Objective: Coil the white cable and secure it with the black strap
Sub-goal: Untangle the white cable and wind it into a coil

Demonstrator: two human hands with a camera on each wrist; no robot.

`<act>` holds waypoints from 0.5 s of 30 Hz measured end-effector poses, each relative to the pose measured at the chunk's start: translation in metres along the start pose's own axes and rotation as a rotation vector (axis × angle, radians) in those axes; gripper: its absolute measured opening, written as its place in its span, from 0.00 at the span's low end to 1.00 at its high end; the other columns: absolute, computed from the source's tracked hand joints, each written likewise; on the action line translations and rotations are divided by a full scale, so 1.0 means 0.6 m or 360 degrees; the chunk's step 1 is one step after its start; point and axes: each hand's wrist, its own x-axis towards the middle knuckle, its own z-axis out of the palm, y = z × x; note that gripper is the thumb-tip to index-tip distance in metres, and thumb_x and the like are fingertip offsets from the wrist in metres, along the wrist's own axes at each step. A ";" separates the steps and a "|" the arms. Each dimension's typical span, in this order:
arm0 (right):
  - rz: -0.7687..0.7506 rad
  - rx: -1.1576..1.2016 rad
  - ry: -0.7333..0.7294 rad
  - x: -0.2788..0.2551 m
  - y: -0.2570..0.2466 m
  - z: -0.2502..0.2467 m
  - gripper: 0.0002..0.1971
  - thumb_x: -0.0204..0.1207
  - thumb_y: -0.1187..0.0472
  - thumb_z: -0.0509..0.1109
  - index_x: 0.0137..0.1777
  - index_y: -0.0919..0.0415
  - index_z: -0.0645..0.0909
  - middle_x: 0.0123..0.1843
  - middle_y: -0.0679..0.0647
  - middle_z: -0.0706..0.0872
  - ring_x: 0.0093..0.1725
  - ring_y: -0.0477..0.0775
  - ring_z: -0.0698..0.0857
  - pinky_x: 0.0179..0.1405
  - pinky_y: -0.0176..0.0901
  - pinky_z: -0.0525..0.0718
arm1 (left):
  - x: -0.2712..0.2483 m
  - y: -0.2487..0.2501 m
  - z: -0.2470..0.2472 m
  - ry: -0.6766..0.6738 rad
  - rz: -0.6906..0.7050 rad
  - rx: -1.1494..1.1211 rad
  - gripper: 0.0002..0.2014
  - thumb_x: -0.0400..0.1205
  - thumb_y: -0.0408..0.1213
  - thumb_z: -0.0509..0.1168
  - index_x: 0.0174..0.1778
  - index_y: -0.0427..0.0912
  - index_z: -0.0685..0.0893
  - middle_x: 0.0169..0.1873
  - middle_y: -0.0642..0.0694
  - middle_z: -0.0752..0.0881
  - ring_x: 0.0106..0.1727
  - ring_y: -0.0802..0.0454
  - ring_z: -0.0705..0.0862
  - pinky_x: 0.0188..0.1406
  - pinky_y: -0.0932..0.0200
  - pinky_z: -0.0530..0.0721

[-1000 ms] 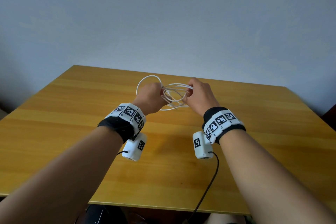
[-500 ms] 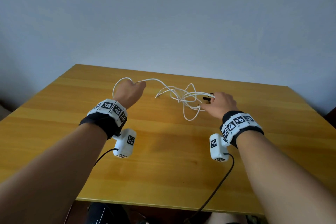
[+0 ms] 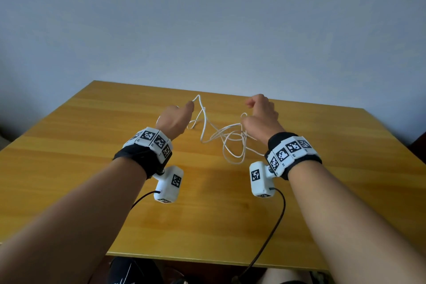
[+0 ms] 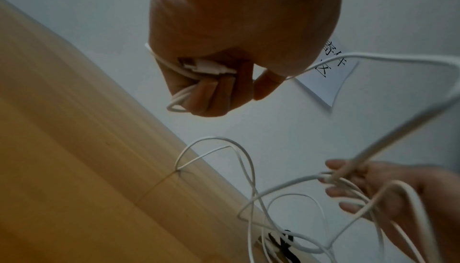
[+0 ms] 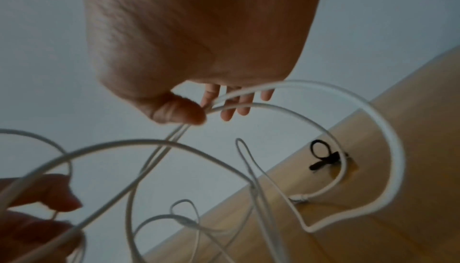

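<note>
The white cable (image 3: 221, 138) hangs in loose tangled loops between both raised hands above the wooden table (image 3: 92, 168). My left hand (image 3: 175, 117) is a fist gripping a folded stretch of cable and a white plug (image 4: 206, 66). My right hand (image 3: 260, 115) pinches two cable strands (image 5: 224, 106) between thumb and forefinger, the other fingers loose. The black strap (image 5: 323, 155), looped on the cable near its other end, lies on the table; it also shows as the black strap (image 4: 283, 245) in the left wrist view. It is hidden behind my right hand in the head view.
The table's far edge (image 3: 207, 90) meets a pale wall. A sheet of paper (image 4: 331, 70) with print hangs on that wall. Black camera leads (image 3: 274, 226) drop off the near table edge.
Both hands have risen off the table and come closer together, lifting the cable. The right hand left the strap area and now pinches strands higher up.
</note>
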 end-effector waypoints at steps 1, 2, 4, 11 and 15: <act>-0.0070 0.0086 0.0004 -0.005 -0.010 0.002 0.25 0.71 0.70 0.66 0.68 0.54 0.72 0.60 0.47 0.71 0.66 0.54 0.70 0.76 0.58 0.70 | 0.000 0.002 0.002 -0.0004 0.0001 0.0005 0.21 0.79 0.55 0.56 0.31 0.40 0.74 0.28 0.41 0.77 0.32 0.44 0.74 0.38 0.50 0.73; -0.0154 0.0173 0.0014 -0.009 -0.021 0.004 0.23 0.71 0.68 0.66 0.67 0.54 0.74 0.57 0.45 0.74 0.64 0.53 0.71 0.76 0.58 0.72 | 0.000 0.003 0.003 -0.0005 0.0003 0.0014 0.22 0.80 0.56 0.56 0.30 0.40 0.73 0.27 0.42 0.77 0.32 0.44 0.74 0.38 0.50 0.73; -0.0319 0.0386 -0.0017 -0.014 -0.040 0.011 0.17 0.73 0.58 0.67 0.62 0.55 0.79 0.55 0.45 0.81 0.62 0.53 0.79 0.70 0.57 0.78 | 0.000 0.007 0.006 0.0004 0.0014 0.0052 0.23 0.80 0.57 0.56 0.27 0.41 0.72 0.27 0.42 0.77 0.32 0.44 0.74 0.38 0.50 0.72; -0.0440 0.0381 -0.0547 -0.036 -0.090 0.041 0.34 0.75 0.30 0.70 0.51 0.66 0.87 0.43 0.54 0.94 0.47 0.60 0.91 0.54 0.57 0.87 | -0.001 0.022 -0.003 0.0004 0.0069 0.0302 0.25 0.79 0.57 0.52 0.32 0.37 0.76 0.27 0.41 0.79 0.30 0.42 0.76 0.34 0.53 0.73; -0.0600 0.0370 -0.0407 -0.036 -0.089 0.062 0.15 0.82 0.49 0.75 0.44 0.62 0.90 0.40 0.55 0.95 0.40 0.46 0.92 0.44 0.45 0.89 | -0.004 0.024 -0.013 0.0000 0.0021 0.0253 0.23 0.76 0.53 0.56 0.29 0.35 0.77 0.27 0.40 0.80 0.31 0.42 0.76 0.36 0.50 0.73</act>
